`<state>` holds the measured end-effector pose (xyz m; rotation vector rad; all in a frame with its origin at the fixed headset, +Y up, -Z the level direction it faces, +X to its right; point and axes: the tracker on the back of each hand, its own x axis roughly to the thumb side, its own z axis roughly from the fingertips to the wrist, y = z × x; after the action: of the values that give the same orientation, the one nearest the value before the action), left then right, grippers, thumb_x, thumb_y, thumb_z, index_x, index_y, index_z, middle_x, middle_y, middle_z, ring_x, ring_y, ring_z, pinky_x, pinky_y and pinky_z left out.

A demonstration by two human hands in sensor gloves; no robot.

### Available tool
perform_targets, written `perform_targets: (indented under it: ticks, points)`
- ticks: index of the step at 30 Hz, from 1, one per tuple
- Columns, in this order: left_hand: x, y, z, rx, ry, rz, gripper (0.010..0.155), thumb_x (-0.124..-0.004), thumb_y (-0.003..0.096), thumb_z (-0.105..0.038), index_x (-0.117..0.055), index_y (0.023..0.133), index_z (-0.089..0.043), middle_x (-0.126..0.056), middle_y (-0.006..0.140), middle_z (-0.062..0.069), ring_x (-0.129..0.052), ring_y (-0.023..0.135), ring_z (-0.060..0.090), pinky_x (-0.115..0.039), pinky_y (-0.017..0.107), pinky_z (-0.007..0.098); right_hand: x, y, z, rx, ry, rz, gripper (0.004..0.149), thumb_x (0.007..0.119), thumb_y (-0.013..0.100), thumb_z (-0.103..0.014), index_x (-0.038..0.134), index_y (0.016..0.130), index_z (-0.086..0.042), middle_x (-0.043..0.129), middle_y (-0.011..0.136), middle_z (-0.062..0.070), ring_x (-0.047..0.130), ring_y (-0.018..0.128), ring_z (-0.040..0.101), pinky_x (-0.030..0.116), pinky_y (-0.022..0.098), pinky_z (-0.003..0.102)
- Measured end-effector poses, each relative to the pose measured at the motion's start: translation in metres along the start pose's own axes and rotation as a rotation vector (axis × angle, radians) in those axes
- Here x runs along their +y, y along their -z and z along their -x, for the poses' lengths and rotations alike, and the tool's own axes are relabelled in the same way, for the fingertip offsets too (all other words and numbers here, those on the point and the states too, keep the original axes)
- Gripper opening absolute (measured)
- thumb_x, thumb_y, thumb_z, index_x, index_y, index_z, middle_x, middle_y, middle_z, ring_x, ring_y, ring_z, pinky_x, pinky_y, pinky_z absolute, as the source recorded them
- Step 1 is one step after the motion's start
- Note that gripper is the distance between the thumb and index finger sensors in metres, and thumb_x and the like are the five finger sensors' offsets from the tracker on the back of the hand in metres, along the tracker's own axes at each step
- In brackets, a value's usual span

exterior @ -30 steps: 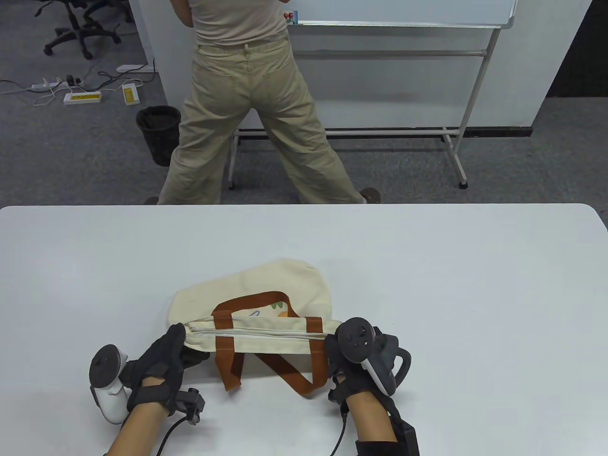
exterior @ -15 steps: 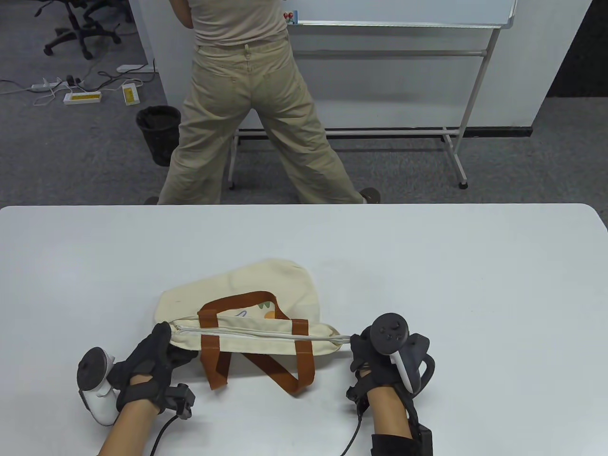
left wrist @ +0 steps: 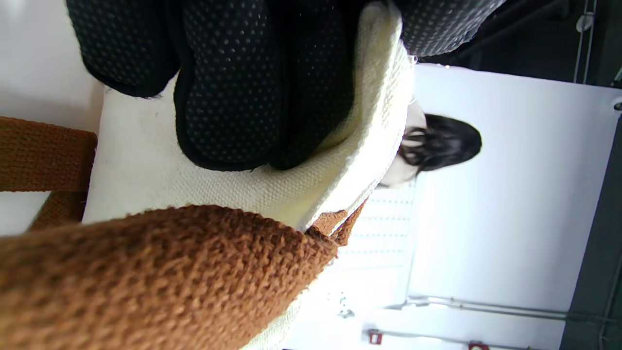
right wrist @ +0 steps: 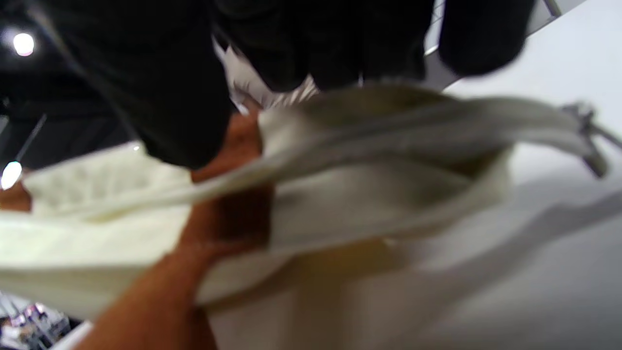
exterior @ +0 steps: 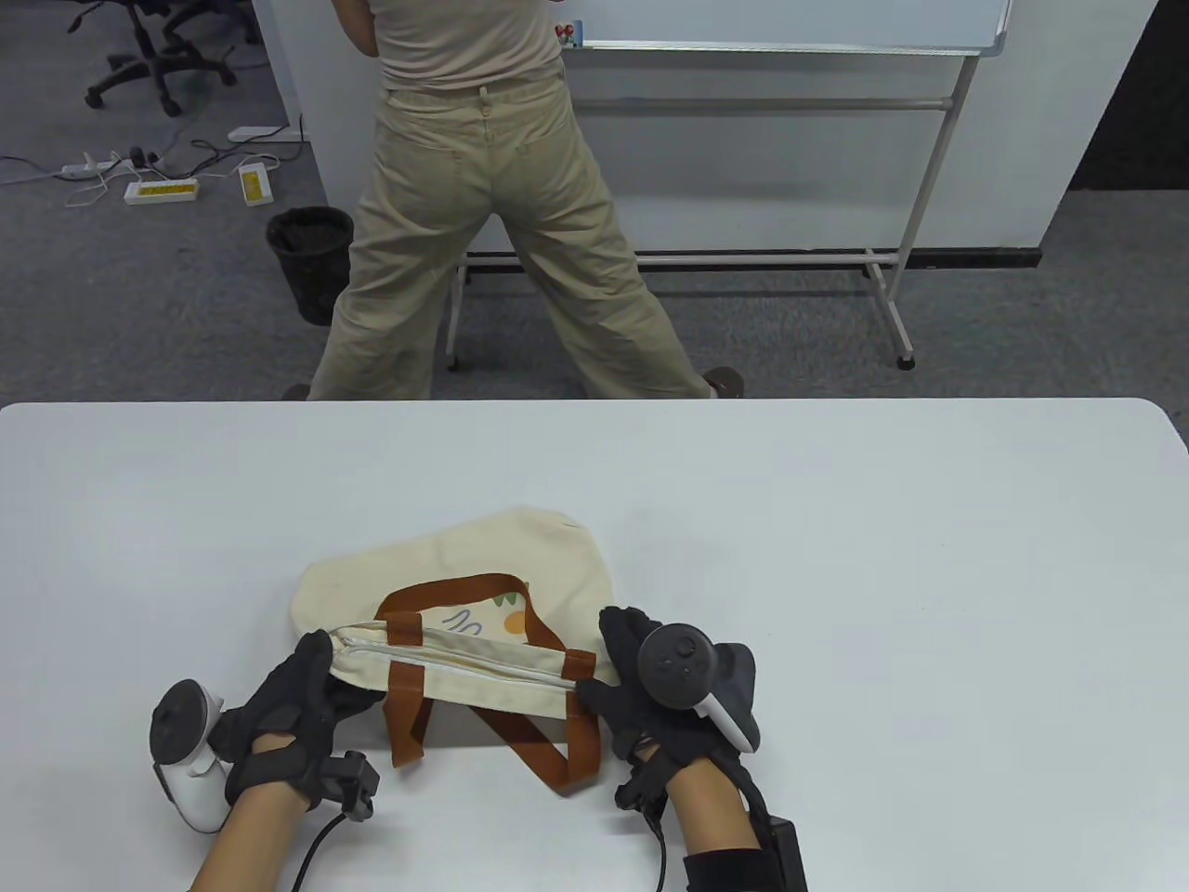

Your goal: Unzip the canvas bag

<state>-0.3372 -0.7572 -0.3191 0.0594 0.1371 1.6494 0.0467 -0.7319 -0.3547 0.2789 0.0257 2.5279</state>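
Gripping the canvas bag [exterior: 483,567] at both ends: left hand [exterior: 293,711], right hand [exterior: 641,706].

The left hand [exterior: 295,711] is covered by a black fabric glove, dotted with small grey grip bumps as seen in the left wrist view [left wrist: 233,87]; a tracker [exterior: 186,754] with a dark round disc on top and a white handle is strapped to its back; a small black box [exterior: 351,782] is fixed at the wrist, and a black cable is led from it toward the bottom edge; the right hand [exterior: 641,706] is gloved in the same black fabric; its tracker [exterior: 692,671] is made up of a dark round buttoned face, a dark ring and a white stem; a black cable and a black forearm band [exterior: 743,869] are worn below it
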Motion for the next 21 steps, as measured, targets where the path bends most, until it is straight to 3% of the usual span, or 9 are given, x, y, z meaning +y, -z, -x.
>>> perform_targets:
  ticks: [2,6,14,21]
  points:
    - [0.001,0.0,-0.001,-0.009,0.016,0.005,0.053,-0.066,0.0537,-0.05,-0.085,0.083,-0.011,-0.102,0.064,0.01,-0.104,0.048,0.023,-0.079,0.051,0.05,0.008,0.004,-0.004,0.023,-0.095,-0.02,0.071,0.094,0.038,-0.035,0.067,0.098,-0.009,0.079,0.086,0.019,0.085,0.069,0.041,0.068,0.046,0.057]
    - [0.002,-0.002,-0.002,-0.022,0.048,0.008,0.053,-0.066,0.0537,-0.05,-0.085,0.083,-0.011,-0.102,0.064,0.01,-0.104,0.049,0.023,-0.079,0.051,0.05,0.011,0.006,-0.009,0.054,-0.161,0.05,0.045,0.092,0.039,-0.03,0.089,0.078,-0.008,0.094,0.063,0.015,0.094,0.046,0.035,0.074,0.034,0.054]
    - [0.008,-0.003,-0.008,-0.056,0.213,-0.018,0.053,-0.069,0.052,-0.05,-0.087,0.082,-0.01,-0.101,0.064,0.013,-0.101,0.049,0.028,-0.075,0.053,0.053,-0.002,0.001,-0.006,0.186,-0.035,0.23,0.044,0.093,0.039,-0.032,0.09,0.072,-0.004,0.095,0.046,0.014,0.093,0.028,0.03,0.075,0.026,0.051]
    - [-0.001,-0.004,-0.013,-0.072,0.413,0.002,0.052,-0.075,0.0492,-0.048,-0.086,0.083,-0.011,-0.099,0.071,0.014,-0.098,0.056,0.032,-0.07,0.056,0.056,-0.012,-0.006,-0.007,0.319,0.07,0.404,0.044,0.09,0.04,-0.032,0.088,0.073,-0.003,0.094,0.044,0.013,0.092,0.025,0.027,0.076,0.024,0.05]
